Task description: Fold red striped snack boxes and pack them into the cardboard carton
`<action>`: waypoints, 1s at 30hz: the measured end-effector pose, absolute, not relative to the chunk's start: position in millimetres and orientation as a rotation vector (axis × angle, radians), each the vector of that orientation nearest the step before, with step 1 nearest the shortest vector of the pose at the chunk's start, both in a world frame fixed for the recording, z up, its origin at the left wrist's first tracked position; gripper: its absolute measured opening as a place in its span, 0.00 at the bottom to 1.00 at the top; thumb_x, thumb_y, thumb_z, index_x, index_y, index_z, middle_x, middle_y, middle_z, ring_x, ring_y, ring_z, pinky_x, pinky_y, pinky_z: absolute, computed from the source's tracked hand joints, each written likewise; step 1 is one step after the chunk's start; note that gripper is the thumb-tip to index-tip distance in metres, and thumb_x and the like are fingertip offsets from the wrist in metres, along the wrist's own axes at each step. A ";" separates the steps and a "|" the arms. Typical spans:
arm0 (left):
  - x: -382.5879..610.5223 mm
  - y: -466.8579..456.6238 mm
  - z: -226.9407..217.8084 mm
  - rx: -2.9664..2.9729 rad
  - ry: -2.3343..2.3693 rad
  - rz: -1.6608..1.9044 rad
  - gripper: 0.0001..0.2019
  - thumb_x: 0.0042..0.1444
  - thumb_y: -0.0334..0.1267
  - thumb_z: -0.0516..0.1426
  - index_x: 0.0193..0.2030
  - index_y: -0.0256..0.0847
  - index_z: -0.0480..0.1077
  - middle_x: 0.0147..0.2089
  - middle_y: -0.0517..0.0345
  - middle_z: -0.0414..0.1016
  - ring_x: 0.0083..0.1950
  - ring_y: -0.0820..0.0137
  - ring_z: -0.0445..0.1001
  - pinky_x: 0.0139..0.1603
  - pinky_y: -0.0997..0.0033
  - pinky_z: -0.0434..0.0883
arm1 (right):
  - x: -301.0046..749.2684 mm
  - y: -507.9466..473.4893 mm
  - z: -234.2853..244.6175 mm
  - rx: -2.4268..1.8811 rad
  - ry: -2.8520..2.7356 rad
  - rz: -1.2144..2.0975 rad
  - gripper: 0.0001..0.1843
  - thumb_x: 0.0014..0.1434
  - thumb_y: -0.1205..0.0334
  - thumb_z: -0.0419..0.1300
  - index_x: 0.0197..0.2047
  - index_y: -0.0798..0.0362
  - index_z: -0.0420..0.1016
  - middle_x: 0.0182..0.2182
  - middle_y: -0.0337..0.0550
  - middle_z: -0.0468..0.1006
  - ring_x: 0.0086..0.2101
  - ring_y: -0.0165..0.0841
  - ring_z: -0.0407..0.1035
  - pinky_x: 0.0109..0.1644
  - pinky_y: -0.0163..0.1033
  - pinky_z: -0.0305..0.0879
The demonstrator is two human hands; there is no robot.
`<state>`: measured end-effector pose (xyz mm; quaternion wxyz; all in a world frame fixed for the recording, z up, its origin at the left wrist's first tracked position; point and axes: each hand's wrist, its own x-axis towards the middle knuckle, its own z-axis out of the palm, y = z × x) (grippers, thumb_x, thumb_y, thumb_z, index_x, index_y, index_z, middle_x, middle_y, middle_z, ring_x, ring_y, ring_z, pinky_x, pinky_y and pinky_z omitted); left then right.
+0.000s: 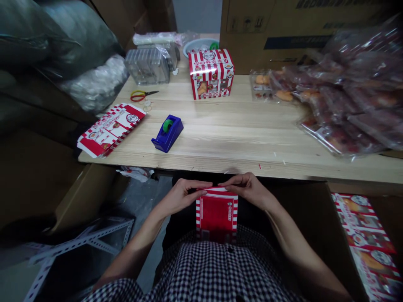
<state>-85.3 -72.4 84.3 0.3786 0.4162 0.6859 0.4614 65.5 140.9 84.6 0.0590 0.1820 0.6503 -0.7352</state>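
— So, how much is done?
— One striped box (211, 74) is fully set up, far on the table (226, 134); the flat cartons (111, 129) at left are apparently not yet assembled.
— And the red carton (217, 214)?
— Its top edge is pinched by the left hand (184, 195) and the right hand (250, 191), both nearly closed, off the table's near edge; folding seems unfinished.

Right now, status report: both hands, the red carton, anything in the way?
Left hand and right hand pinching red carton at its far edge. Carton on near side of table. No obstruction visible at the hands.
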 end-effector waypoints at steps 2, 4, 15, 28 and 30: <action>-86.8 -74.4 79.7 1.018 1.759 1.193 0.15 0.62 0.41 0.60 0.55 0.48 0.77 0.55 0.55 0.80 0.56 0.61 0.79 0.61 0.58 0.73 | 70.9 126.7 78.1 0.666 2.074 -2.282 0.11 0.60 0.52 0.66 0.42 0.47 0.85 0.41 0.46 0.86 0.42 0.41 0.80 0.50 0.51 0.75; -87.8 -75.2 75.0 0.975 1.730 1.221 0.15 0.63 0.41 0.60 0.55 0.47 0.78 0.56 0.55 0.79 0.58 0.61 0.78 0.62 0.58 0.72 | 80.5 117.5 74.9 0.690 2.180 -2.285 0.13 0.64 0.52 0.62 0.49 0.45 0.83 0.49 0.45 0.83 0.49 0.42 0.78 0.57 0.53 0.71; -79.7 -59.8 75.0 1.138 1.640 1.281 0.15 0.64 0.37 0.58 0.56 0.49 0.77 0.58 0.55 0.79 0.61 0.64 0.75 0.64 0.59 0.69 | 101.0 127.5 81.2 0.297 2.533 -1.974 0.19 0.71 0.62 0.53 0.61 0.39 0.74 0.61 0.38 0.74 0.68 0.38 0.55 0.71 0.56 0.54; -69.3 -62.2 66.4 1.078 1.700 1.344 0.12 0.62 0.39 0.60 0.50 0.44 0.80 0.53 0.49 0.81 0.55 0.62 0.79 0.58 0.61 0.73 | 83.9 115.0 59.9 0.421 2.377 -2.180 0.13 0.66 0.55 0.61 0.51 0.43 0.81 0.55 0.45 0.78 0.58 0.41 0.70 0.64 0.51 0.63; -79.4 -64.1 71.1 1.107 1.808 1.366 0.14 0.62 0.40 0.60 0.53 0.45 0.78 0.56 0.49 0.80 0.58 0.62 0.77 0.61 0.61 0.71 | 83.5 116.4 58.1 0.459 2.412 -2.129 0.14 0.67 0.53 0.60 0.51 0.44 0.82 0.50 0.46 0.81 0.54 0.42 0.73 0.61 0.51 0.66</action>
